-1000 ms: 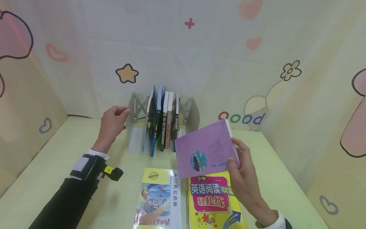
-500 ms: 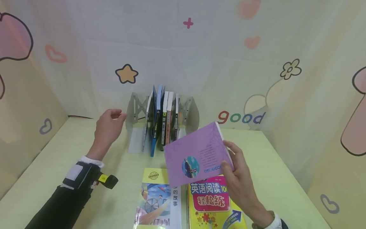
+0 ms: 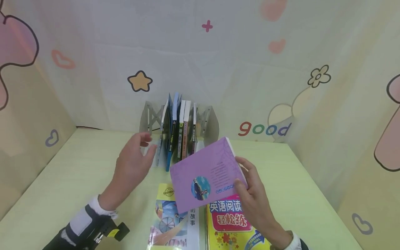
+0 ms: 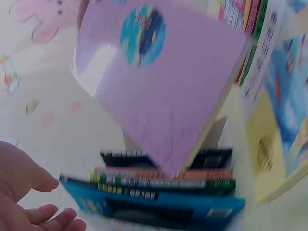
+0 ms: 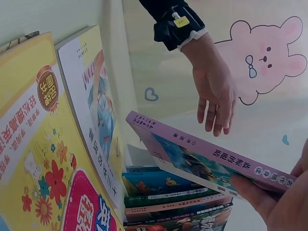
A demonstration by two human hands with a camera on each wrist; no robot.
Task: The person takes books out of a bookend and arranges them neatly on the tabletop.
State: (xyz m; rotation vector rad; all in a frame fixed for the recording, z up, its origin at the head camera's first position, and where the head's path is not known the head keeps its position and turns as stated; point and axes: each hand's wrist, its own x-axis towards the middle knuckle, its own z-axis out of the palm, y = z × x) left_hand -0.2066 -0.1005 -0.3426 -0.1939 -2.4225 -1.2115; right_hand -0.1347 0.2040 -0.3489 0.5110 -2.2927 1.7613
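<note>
A thin purple book is tilted in the air above the table, its back cover with a round blue picture facing up in the head view. My right hand pinches its right edge between thumb and fingers. In the right wrist view the book's spine and part of a green-blue cover show. My left hand is raised to the left of the book, fingers loosely bent and holding nothing. Beyond both hands, several upright books stand in a grey metal bookend rack.
Below the purple book lie two flat piles: a book with a Ferris wheel cover on the left and a yellow English reading book on the right. A patterned cloth wall closes off the back and sides.
My right hand has brought the purple book left and a little nearer. The left hand has left the rack's left side plate and come right, towards the book.
</note>
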